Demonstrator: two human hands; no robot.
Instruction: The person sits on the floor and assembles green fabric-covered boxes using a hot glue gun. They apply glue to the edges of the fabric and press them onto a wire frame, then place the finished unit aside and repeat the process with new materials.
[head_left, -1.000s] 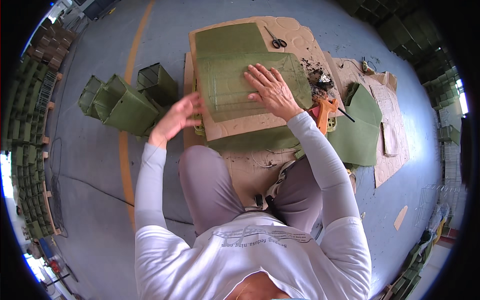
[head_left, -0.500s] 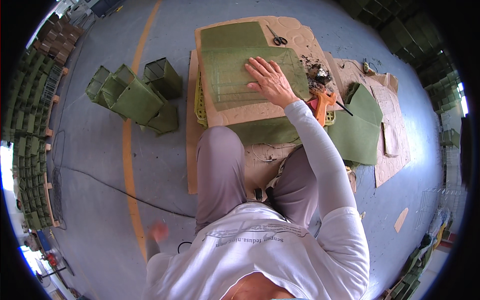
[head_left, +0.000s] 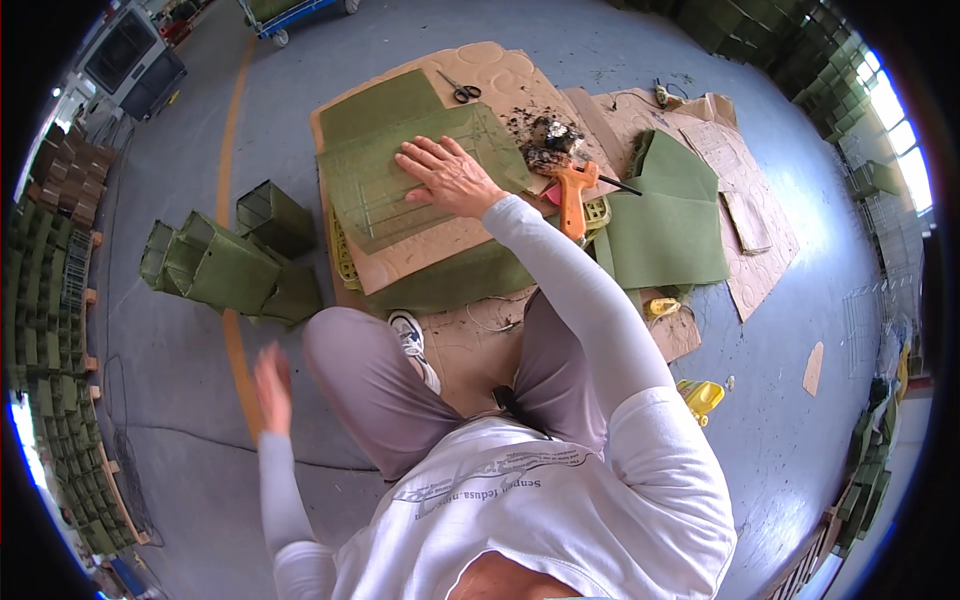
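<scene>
My right hand [head_left: 450,178] lies flat with spread fingers on a green felt-like fabric sheet [head_left: 365,210]. Faint straight ridges show through the sheet beside the fingers. Under it is a brown cardboard board [head_left: 400,268], resting on a yellow plastic crate [head_left: 345,262]. Out to the left, away from the work surface, my left hand [head_left: 271,388] is raised over the floor beside my knee. It is slightly blurred, its fingers look stretched out, and I see nothing in it. An orange glue gun [head_left: 572,198] and black-handled scissors [head_left: 464,92] lie on the board.
Green fabric boxes [head_left: 225,262] stand on the floor at the left. More green fabric [head_left: 665,215] lies on cardboard at the right. Dark scraps [head_left: 548,140] litter the board near the glue gun. A black cable [head_left: 210,437] crosses the floor. Stacked green boxes [head_left: 45,300] line the far left.
My view has shifted, so the board and the boxes sit further left in it. My left hand has come up and forward from beside my body. My right hand stays flat on the sheet.
</scene>
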